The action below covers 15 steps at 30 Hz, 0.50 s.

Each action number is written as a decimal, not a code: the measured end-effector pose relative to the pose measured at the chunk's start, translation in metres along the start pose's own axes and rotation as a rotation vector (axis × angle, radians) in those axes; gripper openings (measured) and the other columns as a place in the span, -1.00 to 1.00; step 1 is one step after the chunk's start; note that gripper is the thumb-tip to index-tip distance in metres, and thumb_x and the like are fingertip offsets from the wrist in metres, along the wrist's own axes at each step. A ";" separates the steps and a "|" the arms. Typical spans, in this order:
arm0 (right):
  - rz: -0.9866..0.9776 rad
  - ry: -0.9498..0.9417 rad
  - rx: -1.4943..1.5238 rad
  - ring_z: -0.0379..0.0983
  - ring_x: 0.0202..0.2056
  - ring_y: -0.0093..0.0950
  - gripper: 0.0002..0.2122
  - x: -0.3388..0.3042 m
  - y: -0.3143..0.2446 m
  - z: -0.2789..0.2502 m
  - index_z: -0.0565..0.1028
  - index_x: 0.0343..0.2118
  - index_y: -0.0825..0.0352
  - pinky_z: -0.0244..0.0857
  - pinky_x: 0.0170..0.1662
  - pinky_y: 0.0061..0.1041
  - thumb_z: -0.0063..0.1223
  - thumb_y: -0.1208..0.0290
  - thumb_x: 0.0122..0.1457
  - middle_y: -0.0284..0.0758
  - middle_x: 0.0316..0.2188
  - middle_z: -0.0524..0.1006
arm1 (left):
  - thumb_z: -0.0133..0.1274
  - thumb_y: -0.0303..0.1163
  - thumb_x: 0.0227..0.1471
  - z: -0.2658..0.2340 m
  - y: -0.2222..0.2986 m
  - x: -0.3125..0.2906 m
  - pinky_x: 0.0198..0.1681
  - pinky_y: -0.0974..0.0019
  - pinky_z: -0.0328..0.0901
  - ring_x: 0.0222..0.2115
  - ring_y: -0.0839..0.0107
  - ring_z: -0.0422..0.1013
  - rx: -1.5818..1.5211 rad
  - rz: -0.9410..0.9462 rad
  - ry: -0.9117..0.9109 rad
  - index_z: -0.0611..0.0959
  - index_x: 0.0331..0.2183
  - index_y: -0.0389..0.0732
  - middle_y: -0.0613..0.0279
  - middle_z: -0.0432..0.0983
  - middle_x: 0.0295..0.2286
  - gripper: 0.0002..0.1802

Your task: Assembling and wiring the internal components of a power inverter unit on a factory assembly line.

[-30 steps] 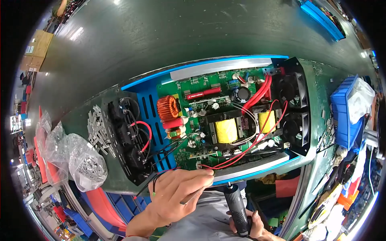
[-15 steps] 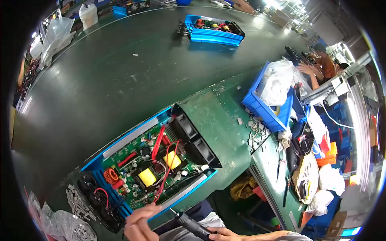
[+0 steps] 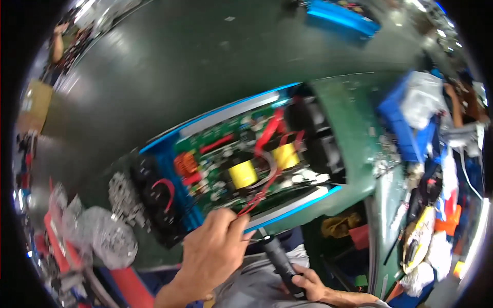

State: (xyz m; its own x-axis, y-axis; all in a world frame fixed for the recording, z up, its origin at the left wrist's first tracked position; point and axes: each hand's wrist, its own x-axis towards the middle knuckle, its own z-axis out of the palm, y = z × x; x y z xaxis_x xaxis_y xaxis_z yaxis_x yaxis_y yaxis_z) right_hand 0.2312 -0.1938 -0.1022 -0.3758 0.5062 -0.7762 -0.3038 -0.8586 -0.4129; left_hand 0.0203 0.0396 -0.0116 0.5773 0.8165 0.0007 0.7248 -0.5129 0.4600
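Observation:
An open blue metal case [image 3: 177, 131] with a green circuit board [image 3: 213, 195] lies in front of me. On the board are two yellow-wrapped transformers [image 3: 242, 175], an orange copper coil [image 3: 186, 164] and red wires [image 3: 261, 195]. My left hand [image 3: 218, 244] is closed at the case's near edge, fingertips together beside the ends of the red wires; what they pinch is hidden. Below that edge, my right hand [image 3: 310, 285] grips a black electric screwdriver [image 3: 280, 262], its tip pointing up toward the case wall. Black fans [image 3: 328, 154] fill the case's right end.
Small metal pieces [image 3: 126, 197] lie left of the case, by a clear plastic bag [image 3: 115, 238]. A blue bin [image 3: 398, 120] with plastic bags stands at right, near scattered small parts [image 3: 386, 160]. Another blue case [image 3: 341, 18] sits on the far surface. A co-worker's arm [image 3: 454, 105] shows at far right.
My view has turned, so the case appears further right and higher. My left hand has come up over the case's near edge. The screwdriver stays in my right hand, now held steeper.

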 end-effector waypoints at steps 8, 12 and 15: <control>-0.144 0.148 -0.160 0.33 -0.51 -0.65 -0.30 0.001 0.013 -0.001 0.48 0.05 0.43 0.18 -0.44 -0.65 0.04 -0.24 0.20 -0.43 -0.47 0.49 | 0.17 -0.47 -0.05 0.002 -0.015 -0.003 -0.60 0.46 0.25 -0.43 0.48 0.37 0.085 0.103 -0.131 0.65 -0.20 -0.33 0.29 0.28 -0.42 -0.70; -0.220 0.187 -0.092 0.39 -0.48 -0.60 -0.23 0.001 0.042 -0.008 0.53 -0.01 0.43 0.24 -0.42 -0.60 -0.11 -0.37 0.21 -0.37 -0.42 0.55 | 0.19 -0.47 -0.08 0.001 -0.016 -0.002 -0.62 0.49 0.21 -0.44 0.51 0.35 0.100 0.134 -0.166 0.67 -0.22 -0.34 0.31 0.28 -0.42 -0.70; -0.071 0.238 -0.024 0.46 -0.42 -0.54 -0.16 -0.003 0.038 -0.005 0.56 -0.07 0.44 0.29 -0.38 -0.54 -0.26 -0.46 0.21 -0.33 -0.36 0.60 | 0.31 -0.35 -0.23 -0.006 -0.014 0.003 -0.58 0.36 0.28 -0.42 0.41 0.42 0.110 0.125 -0.269 0.63 -0.03 -0.31 0.28 0.30 -0.40 -0.38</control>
State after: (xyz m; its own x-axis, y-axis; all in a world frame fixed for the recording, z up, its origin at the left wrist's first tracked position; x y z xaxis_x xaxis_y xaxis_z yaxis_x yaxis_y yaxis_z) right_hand 0.2252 -0.2281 -0.1183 -0.1364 0.5341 -0.8343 -0.2998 -0.8250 -0.4791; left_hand 0.0095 0.0507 -0.0132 0.7328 0.6531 -0.1908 0.6697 -0.6427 0.3721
